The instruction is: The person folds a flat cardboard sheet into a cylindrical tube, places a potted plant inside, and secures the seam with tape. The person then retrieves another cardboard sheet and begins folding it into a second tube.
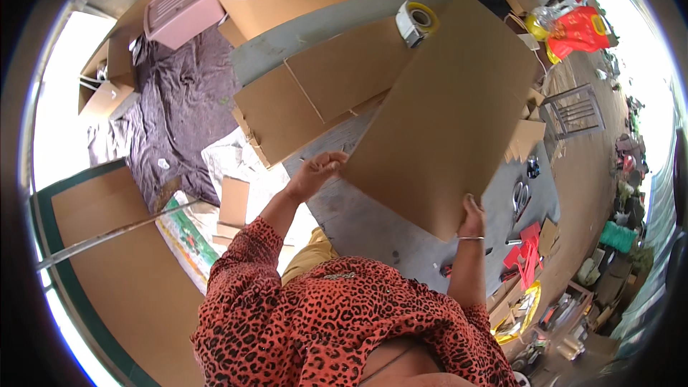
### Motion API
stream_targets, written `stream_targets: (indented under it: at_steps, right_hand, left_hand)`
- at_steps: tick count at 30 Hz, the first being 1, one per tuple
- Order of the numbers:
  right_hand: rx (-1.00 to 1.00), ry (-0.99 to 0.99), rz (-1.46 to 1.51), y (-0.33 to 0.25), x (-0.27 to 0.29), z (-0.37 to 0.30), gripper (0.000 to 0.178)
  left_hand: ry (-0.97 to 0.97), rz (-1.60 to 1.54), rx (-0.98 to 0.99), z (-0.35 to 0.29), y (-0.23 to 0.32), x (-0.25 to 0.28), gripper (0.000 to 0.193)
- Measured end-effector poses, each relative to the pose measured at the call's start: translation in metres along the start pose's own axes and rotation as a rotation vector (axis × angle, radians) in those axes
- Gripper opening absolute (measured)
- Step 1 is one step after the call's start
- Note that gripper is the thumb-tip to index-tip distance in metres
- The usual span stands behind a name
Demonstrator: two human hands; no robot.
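A large flat sheet of brown cardboard (444, 115) is held up in front of me, tilted over the grey tabletop (380, 226). My left hand (321, 172) is closed at its near left corner. At the near right corner, my right hand (471, 216) grips the edge with the thumb on the face towards me; its other fingers are hidden behind the sheet. Beyond the left hand lies a folded cardboard piece (322, 86) with a string across it. A tape roll in a dispenser (417, 23) rests near its far end, partly next to the sheet.
Scissors (521, 197) and red strips (529, 254) lie on the table's right side. A metal-framed chair (575, 111) stands past the right edge. Back left are a pink plastic box (185, 8) and a big open carton (308, 7). A metal bar (107, 238) crosses the left.
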State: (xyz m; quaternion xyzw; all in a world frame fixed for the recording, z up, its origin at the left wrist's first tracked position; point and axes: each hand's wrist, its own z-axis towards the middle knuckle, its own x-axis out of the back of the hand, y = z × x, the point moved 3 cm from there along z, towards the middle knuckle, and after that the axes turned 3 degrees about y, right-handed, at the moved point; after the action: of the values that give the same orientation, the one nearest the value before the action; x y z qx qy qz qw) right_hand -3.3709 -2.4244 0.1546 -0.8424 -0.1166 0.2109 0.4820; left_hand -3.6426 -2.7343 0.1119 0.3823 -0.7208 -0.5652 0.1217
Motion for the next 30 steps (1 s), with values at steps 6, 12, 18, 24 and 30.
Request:
stream_targets:
  at_steps: [6, 12, 18, 24, 30]
  right_hand:
    - [0.182, 0.041, 0.01, -0.046, -0.007, 0.006, 0.041]
    - [0.174, -0.076, 0.034, -0.057, -0.041, 0.047, 0.053]
    - [0.191, 0.114, -0.151, -0.072, -0.095, 0.096, 0.053]
    - [-0.29, 0.0, -0.175, -0.01, -0.141, 0.09, 0.046]
    - [0.385, -0.667, -1.464, 0.141, -0.115, 0.006, 0.051]
  left_hand:
    - [0.417, 0.005, -0.136, 0.017, -0.006, 0.057, 0.026]
    - [0.403, -0.034, -0.069, -0.007, -0.036, 0.047, 0.025]
    - [0.167, 0.267, 0.099, -0.062, -0.036, 0.002, 0.027]
    - [0.179, 0.233, 0.305, -0.143, -0.126, 0.009, 0.026]
    - [0.481, 0.107, 0.742, -0.245, -0.249, 0.051, 0.028]
